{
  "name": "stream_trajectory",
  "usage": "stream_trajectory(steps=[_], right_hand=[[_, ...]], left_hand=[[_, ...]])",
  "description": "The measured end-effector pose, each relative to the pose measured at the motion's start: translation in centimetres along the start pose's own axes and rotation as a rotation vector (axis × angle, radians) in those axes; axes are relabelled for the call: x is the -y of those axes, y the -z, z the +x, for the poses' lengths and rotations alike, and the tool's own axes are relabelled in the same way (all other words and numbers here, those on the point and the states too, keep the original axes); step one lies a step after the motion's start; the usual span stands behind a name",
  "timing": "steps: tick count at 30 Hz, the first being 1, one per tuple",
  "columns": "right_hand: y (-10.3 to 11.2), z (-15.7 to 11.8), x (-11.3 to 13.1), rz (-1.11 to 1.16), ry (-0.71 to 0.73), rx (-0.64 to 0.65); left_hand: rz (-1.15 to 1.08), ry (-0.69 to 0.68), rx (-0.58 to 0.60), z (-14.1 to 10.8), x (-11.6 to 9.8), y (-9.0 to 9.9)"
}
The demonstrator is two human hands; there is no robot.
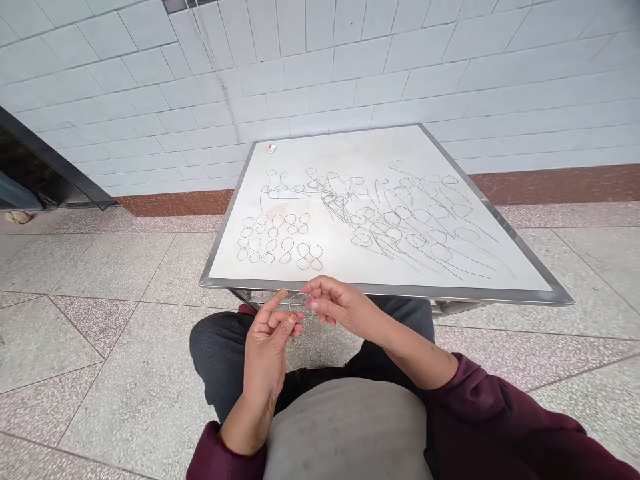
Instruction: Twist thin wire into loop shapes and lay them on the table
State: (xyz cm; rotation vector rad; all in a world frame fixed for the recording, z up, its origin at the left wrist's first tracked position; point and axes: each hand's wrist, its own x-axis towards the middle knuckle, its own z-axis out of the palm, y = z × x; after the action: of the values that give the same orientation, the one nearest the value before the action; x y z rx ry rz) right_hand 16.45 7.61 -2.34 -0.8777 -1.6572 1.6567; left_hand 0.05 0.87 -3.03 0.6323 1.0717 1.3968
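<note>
A thin wire loop (291, 301) is held between my two hands, just in front of the table's near edge. My left hand (273, 333) pinches its lower side between thumb and fingers, and the index finger, with a tan wrap on its tip, points up. On the loop's right side, my right hand (337, 303) grips the wire with thumb and fingertips. On the white tabletop, figure-eight wire pieces (287, 251) lie in rows at the left. Many looped wires with long loose tails (390, 230) are spread over the middle and right.
The table (385, 289) has a grey metal rim and stands near a white tiled wall (310, 90). A small white and red object (272, 149) sits at its far left corner. At far left, a person's foot (19, 217) shows by a dark opening.
</note>
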Motion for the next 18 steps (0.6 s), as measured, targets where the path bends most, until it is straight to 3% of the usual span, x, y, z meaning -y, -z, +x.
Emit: stream_trajectory(steps=[9, 18], right_hand=[[-0.5, 0.0, 0.5, 0.038, -0.084, -0.118], [-0.8, -0.1, -0.4, -0.031, -0.041, -0.095]], left_hand=[[0.011, 0.002, 0.062, -0.1, 0.1, 0.3], [0.121, 0.043, 0.091, -0.2, -0.2, -0.1]])
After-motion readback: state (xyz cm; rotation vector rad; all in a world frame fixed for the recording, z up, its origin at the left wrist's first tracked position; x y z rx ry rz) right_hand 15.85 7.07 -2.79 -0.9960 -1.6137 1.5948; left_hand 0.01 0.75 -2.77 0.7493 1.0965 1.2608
